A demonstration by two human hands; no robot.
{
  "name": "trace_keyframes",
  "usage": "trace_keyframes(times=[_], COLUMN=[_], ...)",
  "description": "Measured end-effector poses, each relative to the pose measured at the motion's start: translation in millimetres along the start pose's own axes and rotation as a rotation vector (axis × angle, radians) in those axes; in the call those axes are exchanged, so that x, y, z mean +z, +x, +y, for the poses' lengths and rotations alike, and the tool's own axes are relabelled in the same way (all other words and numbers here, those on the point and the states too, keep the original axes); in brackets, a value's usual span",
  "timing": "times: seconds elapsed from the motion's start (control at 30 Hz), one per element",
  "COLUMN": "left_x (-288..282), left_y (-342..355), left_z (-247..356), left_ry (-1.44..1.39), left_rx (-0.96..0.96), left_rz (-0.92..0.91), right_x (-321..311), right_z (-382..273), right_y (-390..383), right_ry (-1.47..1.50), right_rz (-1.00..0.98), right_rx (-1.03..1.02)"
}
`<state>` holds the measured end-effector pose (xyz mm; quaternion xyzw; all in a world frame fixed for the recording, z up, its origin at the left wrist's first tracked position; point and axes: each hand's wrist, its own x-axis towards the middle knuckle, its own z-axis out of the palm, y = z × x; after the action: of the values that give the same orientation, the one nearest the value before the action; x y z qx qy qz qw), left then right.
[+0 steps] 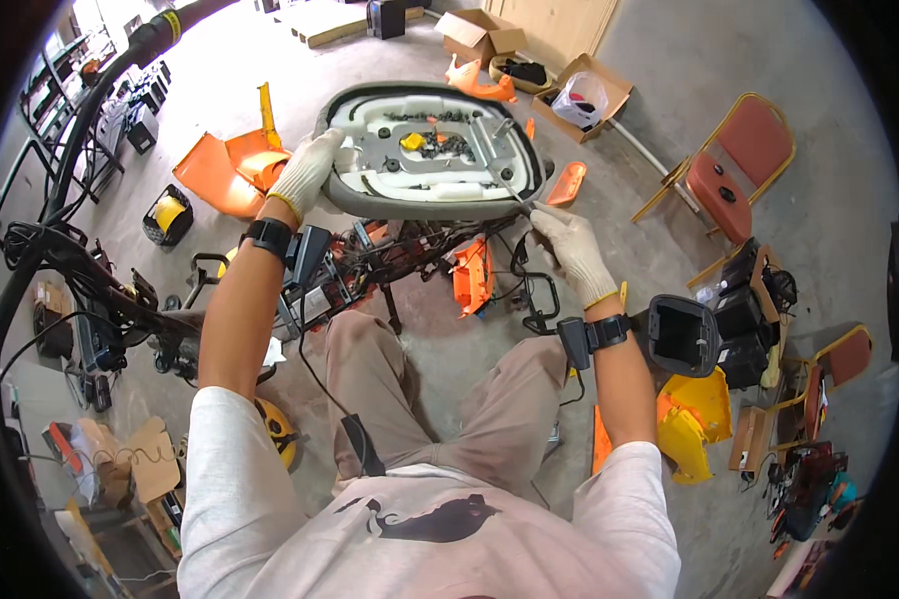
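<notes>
A grey-rimmed vehicle seat lies underside up in front of me, its white plastic base showing. In the recess of its base sit many small dark screws, with a yellow piece and bits of orange among them. My left hand, in a white knit glove, is closed on the seat's left edge. Near the right front edge, my gloved right hand pinches a thin screwdriver whose shaft points up-left over the base. Its handle is mostly hidden by my fingers.
A stripped vehicle frame with wiring stands below the seat. Orange panels lie at far left, yellow panels at right. A dark open bin-like part, red chairs and cardboard boxes stand around. Black tubing rises at left.
</notes>
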<state>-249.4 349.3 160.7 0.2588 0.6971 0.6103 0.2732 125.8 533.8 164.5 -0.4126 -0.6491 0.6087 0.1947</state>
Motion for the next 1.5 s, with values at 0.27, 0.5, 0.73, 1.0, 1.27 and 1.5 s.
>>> trace_keyframes(times=[0.27,0.5,0.73,1.0,1.27,1.5], left_x=[-4.3,1.2,0.7,-1.2,-3.5,2.9], left_y=[-5.2,-15.5,-14.2,-0.9,-8.0,-21.3], left_z=[-7.0,1.5,10.5,9.1,14.8,29.3], left_ry=[-0.071,-0.060,-0.128,-0.099,-0.099,-0.165], left_rx=[-0.090,-0.069,-0.133,-0.189,-0.131,-0.254], left_rz=[-0.001,0.026,0.033,0.049,0.022,0.043], right_x=[-15.2,-29.0,-5.3,-5.0,-24.2,-29.1], right_z=[21.4,32.9,1.2,-15.0,-5.2,19.1], right_y=[18.4,34.6,-8.6,-23.7,7.0,20.4], right_ry=[0.176,0.365,-0.831,-0.706,0.094,0.534], right_rz=[-0.112,-0.292,0.152,0.072,-0.178,-0.273], right_rx=[0.051,0.278,-0.515,-0.371,0.083,0.409])
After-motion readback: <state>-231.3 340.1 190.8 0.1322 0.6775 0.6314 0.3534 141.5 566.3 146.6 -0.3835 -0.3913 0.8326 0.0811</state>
